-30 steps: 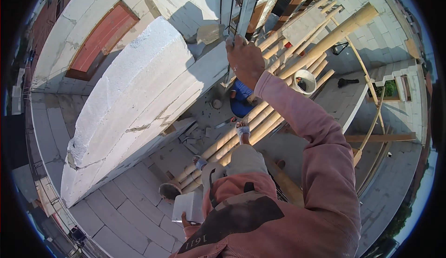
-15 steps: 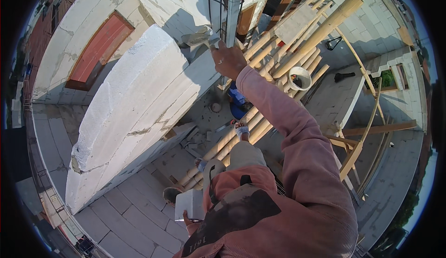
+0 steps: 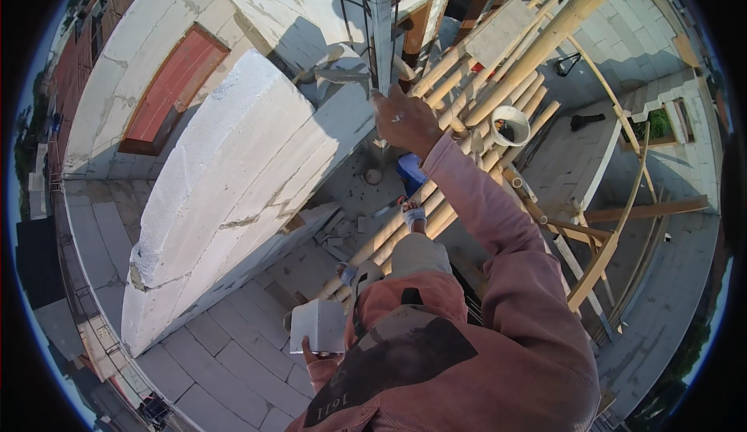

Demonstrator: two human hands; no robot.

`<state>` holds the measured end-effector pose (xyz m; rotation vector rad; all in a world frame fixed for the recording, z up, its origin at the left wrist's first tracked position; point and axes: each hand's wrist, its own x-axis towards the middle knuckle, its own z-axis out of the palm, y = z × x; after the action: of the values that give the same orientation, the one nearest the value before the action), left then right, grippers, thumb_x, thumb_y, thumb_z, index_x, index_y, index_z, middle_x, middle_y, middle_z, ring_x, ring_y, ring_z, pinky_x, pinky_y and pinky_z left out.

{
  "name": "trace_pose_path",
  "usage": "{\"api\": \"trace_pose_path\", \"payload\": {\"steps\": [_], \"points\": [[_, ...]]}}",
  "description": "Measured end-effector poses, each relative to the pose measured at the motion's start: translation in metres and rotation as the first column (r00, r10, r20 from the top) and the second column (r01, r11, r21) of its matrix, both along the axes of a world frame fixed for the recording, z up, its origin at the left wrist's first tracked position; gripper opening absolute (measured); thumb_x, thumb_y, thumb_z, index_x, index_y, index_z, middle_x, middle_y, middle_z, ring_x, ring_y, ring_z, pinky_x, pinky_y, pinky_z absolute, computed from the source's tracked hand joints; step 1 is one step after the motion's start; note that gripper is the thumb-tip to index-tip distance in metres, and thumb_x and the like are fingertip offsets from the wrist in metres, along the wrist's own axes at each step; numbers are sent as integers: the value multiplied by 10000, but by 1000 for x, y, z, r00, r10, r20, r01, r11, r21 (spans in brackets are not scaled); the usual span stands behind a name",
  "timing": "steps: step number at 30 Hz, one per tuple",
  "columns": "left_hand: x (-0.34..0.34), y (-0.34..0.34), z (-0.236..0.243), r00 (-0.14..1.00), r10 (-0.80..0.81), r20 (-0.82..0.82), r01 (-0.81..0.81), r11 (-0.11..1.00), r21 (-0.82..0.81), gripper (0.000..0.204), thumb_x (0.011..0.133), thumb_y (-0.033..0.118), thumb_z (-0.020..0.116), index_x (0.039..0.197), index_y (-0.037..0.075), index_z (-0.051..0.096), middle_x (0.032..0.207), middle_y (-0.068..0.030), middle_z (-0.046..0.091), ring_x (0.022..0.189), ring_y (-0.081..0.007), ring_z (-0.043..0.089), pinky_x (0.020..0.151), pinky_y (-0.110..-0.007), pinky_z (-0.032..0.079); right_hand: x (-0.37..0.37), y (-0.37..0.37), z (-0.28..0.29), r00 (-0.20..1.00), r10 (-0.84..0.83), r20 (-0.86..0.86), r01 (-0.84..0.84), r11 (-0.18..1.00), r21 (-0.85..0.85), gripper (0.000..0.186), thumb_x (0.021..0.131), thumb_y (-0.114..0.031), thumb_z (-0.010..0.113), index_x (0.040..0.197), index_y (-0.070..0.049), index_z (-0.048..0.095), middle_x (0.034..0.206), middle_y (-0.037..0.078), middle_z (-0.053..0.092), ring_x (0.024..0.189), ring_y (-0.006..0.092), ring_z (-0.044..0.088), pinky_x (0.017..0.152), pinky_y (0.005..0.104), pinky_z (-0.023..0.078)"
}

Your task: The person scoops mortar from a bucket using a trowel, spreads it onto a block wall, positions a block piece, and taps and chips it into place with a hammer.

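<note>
My right hand (image 3: 401, 117) is raised with fingers closed on what looks like a grey trowel (image 3: 338, 76), its blade over the top of a pale block wall (image 3: 218, 183), beside a grey upright post (image 3: 380, 31) with dark rebar. Low at my left side, my left hand (image 3: 307, 348) grips a light grey square block (image 3: 317, 323). My sandalled feet (image 3: 414, 216) are on a row of bamboo poles (image 3: 436, 206), below my right arm.
A white bucket (image 3: 511, 127) sits on the poles at right, near a grey board (image 3: 494, 39). Timber planks (image 3: 646, 208) and thin poles span the right side. Far below is something blue (image 3: 411, 169). Block walls with a red window panel (image 3: 175, 82) surround me.
My right hand and the trowel have dropped lower beside the post, first leftward, then slightly back right. The view has shifted slightly. My left hand still holds the block.
</note>
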<state>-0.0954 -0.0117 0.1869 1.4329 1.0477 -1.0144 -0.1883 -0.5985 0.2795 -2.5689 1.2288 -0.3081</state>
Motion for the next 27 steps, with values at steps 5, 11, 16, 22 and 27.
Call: {"api": "trace_pose_path", "payload": {"steps": [5, 11, 16, 22, 27], "points": [[-3, -27, 19, 994, -89, 63, 88, 996, 17, 901, 737, 635, 717, 1391, 63, 481, 1254, -184, 583, 1079, -375, 589, 894, -523, 484, -18, 5, -16, 953, 119, 279, -73, 983, -169, 336, 847, -183, 621, 1151, -40, 633, 991, 188, 597, 779, 364, 686, 676, 463, 574], [5, -23, 3, 982, -165, 95, 175, 979, -105, 852, 772, 611, 706, 1373, 49, 485, 1268, -184, 583, 1125, -375, 582, 915, -529, 490, -27, 4, -19, 969, 31, 246, -3, 994, -112, 372, 843, -210, 634, 1175, -43, 631, 971, 176, 593, 745, 351, 673, 664, 451, 569], [21, 13, -46, 998, -45, 51, 51, 992, -117, 745, 837, 598, 640, 1380, 110, 488, 1269, -165, 586, 1133, -372, 580, 913, -582, 481, 0, 8, -26, 976, 86, 201, -116, 983, 141, 418, 919, -258, 582, 1270, -31, 583, 1050, 192, 608, 892, 351, 664, 728, 458, 546], [23, -29, -25, 1000, -15, 20, 17, 995, -100, 725, 845, 616, 608, 1379, 139, 493, 1272, -140, 589, 1139, -365, 581, 900, -585, 483, -7, -10, -21, 947, -90, 309, -143, 742, 655, 474, 946, -322, 583, 1259, 33, 563, 898, 133, 636, 600, 227, 639, 605, 361, 543], [21, -34, -18, 999, -16, 27, 18, 995, -94, 710, 852, 631, 580, 1379, 164, 497, 1273, -119, 591, 1144, -359, 581, 890, -588, 484, -16, -1, -23, 802, -445, 398, -298, 279, 913, 496, 966, -320, 592, 1312, 30, 531, 826, 63, 599, 568, 136, 596, 513, 285, 492]]}}
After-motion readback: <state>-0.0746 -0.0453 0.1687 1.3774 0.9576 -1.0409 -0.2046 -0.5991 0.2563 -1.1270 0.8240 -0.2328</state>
